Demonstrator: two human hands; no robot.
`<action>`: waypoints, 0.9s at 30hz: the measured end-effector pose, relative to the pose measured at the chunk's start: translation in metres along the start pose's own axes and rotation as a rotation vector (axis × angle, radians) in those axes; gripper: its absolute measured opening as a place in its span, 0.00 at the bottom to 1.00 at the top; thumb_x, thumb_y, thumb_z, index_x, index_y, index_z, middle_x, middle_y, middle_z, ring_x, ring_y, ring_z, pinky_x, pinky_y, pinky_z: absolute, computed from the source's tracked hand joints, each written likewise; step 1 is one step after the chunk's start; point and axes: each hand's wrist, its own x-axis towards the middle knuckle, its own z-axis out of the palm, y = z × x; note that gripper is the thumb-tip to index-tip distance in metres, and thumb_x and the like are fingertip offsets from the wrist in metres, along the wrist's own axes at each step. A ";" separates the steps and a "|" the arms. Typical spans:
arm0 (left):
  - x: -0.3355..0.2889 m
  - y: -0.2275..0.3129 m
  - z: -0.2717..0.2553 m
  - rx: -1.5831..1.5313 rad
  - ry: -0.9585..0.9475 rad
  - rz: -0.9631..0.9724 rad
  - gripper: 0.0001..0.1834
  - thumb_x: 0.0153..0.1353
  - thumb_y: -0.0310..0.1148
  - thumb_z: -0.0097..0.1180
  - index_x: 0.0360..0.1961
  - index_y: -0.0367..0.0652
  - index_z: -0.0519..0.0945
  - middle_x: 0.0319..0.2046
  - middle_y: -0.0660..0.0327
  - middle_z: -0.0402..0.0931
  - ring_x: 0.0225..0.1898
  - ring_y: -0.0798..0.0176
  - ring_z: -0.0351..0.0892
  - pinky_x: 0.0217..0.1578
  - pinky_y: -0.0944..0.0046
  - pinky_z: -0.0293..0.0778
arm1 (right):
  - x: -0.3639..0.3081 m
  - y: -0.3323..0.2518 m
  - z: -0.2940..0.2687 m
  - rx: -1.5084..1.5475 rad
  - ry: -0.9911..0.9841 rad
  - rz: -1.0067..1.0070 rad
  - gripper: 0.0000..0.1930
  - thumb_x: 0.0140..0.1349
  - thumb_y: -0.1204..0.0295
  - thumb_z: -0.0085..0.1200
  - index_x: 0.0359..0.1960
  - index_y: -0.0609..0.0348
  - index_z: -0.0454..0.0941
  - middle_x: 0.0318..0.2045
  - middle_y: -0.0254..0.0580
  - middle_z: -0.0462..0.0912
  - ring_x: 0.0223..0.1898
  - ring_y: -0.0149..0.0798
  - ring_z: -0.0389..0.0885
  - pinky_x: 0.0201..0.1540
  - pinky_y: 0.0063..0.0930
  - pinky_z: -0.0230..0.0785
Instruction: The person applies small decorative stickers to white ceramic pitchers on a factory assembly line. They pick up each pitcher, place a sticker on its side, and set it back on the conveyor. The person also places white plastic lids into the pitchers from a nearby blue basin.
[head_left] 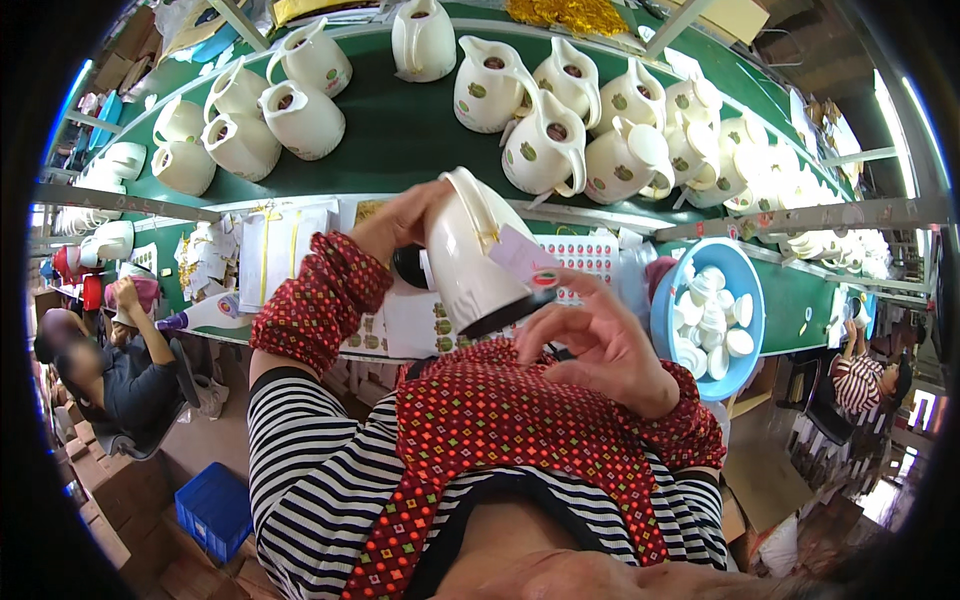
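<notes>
A white jug [465, 270] with a dark base is tilted in front of me, its base pointing down and to the right. My left hand [405, 218] is closed around its upper end. A pale paper tag [520, 254] hangs by the jug's handle. At the index fingertip of my right hand [600, 345] is a small red oval sticker [544, 279], close beside the jug's base. The other right fingers are loosely curled. Behind the jug lies a sheet of red oval stickers [590, 256], partly covered by it.
Several white jugs [545, 150] stand on the green conveyor [400, 150] beyond the bench. A blue basin [757, 300] of white lids stands at my right. Paper sheets [285, 250] lie at the left. Co-workers [130, 375] sit on both sides; a blue crate [213, 508] is on the floor.
</notes>
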 end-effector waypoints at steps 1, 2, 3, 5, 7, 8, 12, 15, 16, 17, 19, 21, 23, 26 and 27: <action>0.008 -0.017 0.012 -0.036 -0.076 -0.061 0.31 0.76 0.57 0.52 0.64 0.41 0.81 0.52 0.53 0.88 0.46 0.57 0.91 0.48 0.53 0.88 | -0.002 0.001 0.005 0.039 -0.010 0.015 0.46 0.67 0.82 0.67 0.82 0.57 0.50 0.50 0.51 0.84 0.56 0.41 0.83 0.66 0.37 0.72; 0.007 -0.028 0.032 -0.010 -0.080 -0.084 0.31 0.76 0.57 0.52 0.64 0.41 0.81 0.52 0.53 0.88 0.46 0.57 0.91 0.48 0.53 0.88 | -0.003 0.002 0.007 0.079 -0.016 0.029 0.46 0.68 0.80 0.66 0.82 0.57 0.50 0.51 0.51 0.83 0.57 0.41 0.83 0.66 0.37 0.72; 0.004 -0.034 0.048 0.017 -0.084 -0.107 0.31 0.77 0.57 0.51 0.64 0.41 0.81 0.53 0.53 0.88 0.47 0.57 0.91 0.47 0.53 0.89 | -0.004 0.001 0.007 0.119 -0.023 0.042 0.45 0.68 0.79 0.66 0.82 0.57 0.50 0.52 0.52 0.83 0.57 0.42 0.82 0.66 0.37 0.71; 0.005 -0.036 0.051 -0.021 -0.189 -0.076 0.29 0.78 0.52 0.51 0.64 0.39 0.81 0.52 0.53 0.88 0.45 0.59 0.91 0.46 0.56 0.89 | -0.008 -0.006 0.006 0.001 0.197 0.034 0.45 0.68 0.80 0.64 0.82 0.57 0.49 0.56 0.53 0.81 0.61 0.45 0.80 0.72 0.41 0.65; 0.000 -0.031 0.058 -0.008 -0.280 -0.038 0.28 0.78 0.50 0.51 0.65 0.38 0.80 0.51 0.53 0.88 0.44 0.59 0.92 0.44 0.58 0.89 | -0.013 0.009 -0.005 -0.208 0.391 -0.316 0.47 0.66 0.82 0.64 0.82 0.58 0.47 0.56 0.53 0.81 0.61 0.45 0.80 0.72 0.43 0.63; -0.007 -0.023 0.061 0.071 -0.309 -0.028 0.30 0.77 0.52 0.52 0.66 0.38 0.79 0.51 0.52 0.88 0.43 0.59 0.92 0.42 0.59 0.89 | -0.015 0.008 -0.001 -0.133 0.459 -0.376 0.48 0.64 0.85 0.62 0.82 0.58 0.46 0.55 0.53 0.81 0.61 0.43 0.80 0.72 0.46 0.63; -0.016 -0.008 0.086 0.128 -0.185 -0.122 0.33 0.75 0.58 0.53 0.66 0.40 0.79 0.51 0.52 0.88 0.43 0.58 0.93 0.39 0.57 0.90 | -0.030 0.007 -0.003 -0.311 0.373 -0.143 0.47 0.63 0.84 0.63 0.81 0.60 0.48 0.48 0.46 0.86 0.56 0.40 0.82 0.72 0.42 0.61; -0.008 -0.014 0.083 0.162 -0.184 -0.094 0.33 0.75 0.58 0.54 0.66 0.41 0.79 0.51 0.52 0.88 0.43 0.57 0.93 0.40 0.56 0.90 | -0.037 0.024 -0.008 -0.529 0.359 0.004 0.47 0.64 0.82 0.65 0.80 0.63 0.48 0.42 0.39 0.88 0.53 0.34 0.83 0.72 0.39 0.60; -0.007 -0.013 0.086 0.148 -0.203 -0.087 0.33 0.74 0.58 0.55 0.66 0.42 0.79 0.51 0.52 0.88 0.43 0.57 0.93 0.41 0.55 0.90 | -0.035 0.025 -0.006 -0.484 0.393 0.034 0.47 0.64 0.81 0.67 0.80 0.65 0.49 0.39 0.35 0.89 0.50 0.30 0.84 0.73 0.39 0.57; -0.007 -0.012 0.089 0.186 -0.191 -0.090 0.32 0.74 0.57 0.55 0.66 0.42 0.79 0.51 0.53 0.88 0.44 0.57 0.92 0.41 0.55 0.90 | -0.035 0.025 -0.005 -0.493 0.402 0.032 0.47 0.64 0.81 0.67 0.79 0.65 0.49 0.39 0.35 0.89 0.49 0.29 0.84 0.73 0.38 0.58; -0.013 -0.005 0.093 0.261 -0.166 -0.096 0.32 0.74 0.57 0.55 0.66 0.43 0.79 0.50 0.53 0.88 0.44 0.57 0.92 0.42 0.55 0.90 | -0.034 0.024 -0.003 -0.512 0.420 0.027 0.47 0.64 0.80 0.67 0.79 0.65 0.49 0.38 0.36 0.89 0.46 0.29 0.85 0.72 0.37 0.59; -0.015 -0.001 0.096 0.280 -0.162 -0.107 0.31 0.73 0.57 0.55 0.66 0.44 0.79 0.50 0.54 0.88 0.44 0.57 0.92 0.43 0.54 0.90 | -0.032 0.020 0.001 -0.504 0.447 0.051 0.46 0.64 0.80 0.67 0.79 0.65 0.51 0.37 0.36 0.89 0.44 0.29 0.86 0.70 0.36 0.61; -0.016 -0.002 0.095 0.290 -0.154 -0.114 0.31 0.73 0.56 0.55 0.66 0.44 0.79 0.50 0.54 0.88 0.44 0.57 0.92 0.43 0.54 0.90 | -0.029 0.016 0.004 -0.555 0.440 0.073 0.45 0.64 0.80 0.67 0.79 0.64 0.52 0.36 0.36 0.89 0.42 0.29 0.86 0.68 0.34 0.64; -0.016 -0.003 0.093 0.290 -0.142 -0.113 0.31 0.73 0.56 0.55 0.65 0.44 0.79 0.51 0.54 0.88 0.45 0.56 0.92 0.43 0.53 0.90 | -0.025 0.010 0.008 -0.605 0.433 0.123 0.44 0.63 0.80 0.68 0.78 0.64 0.55 0.35 0.37 0.89 0.42 0.29 0.87 0.65 0.32 0.67; -0.018 -0.003 0.094 0.284 -0.136 -0.108 0.31 0.73 0.56 0.55 0.65 0.44 0.80 0.51 0.54 0.88 0.44 0.56 0.92 0.43 0.53 0.90 | -0.024 0.009 0.012 -0.544 0.461 0.154 0.43 0.63 0.80 0.68 0.77 0.64 0.56 0.35 0.37 0.90 0.42 0.28 0.87 0.64 0.32 0.68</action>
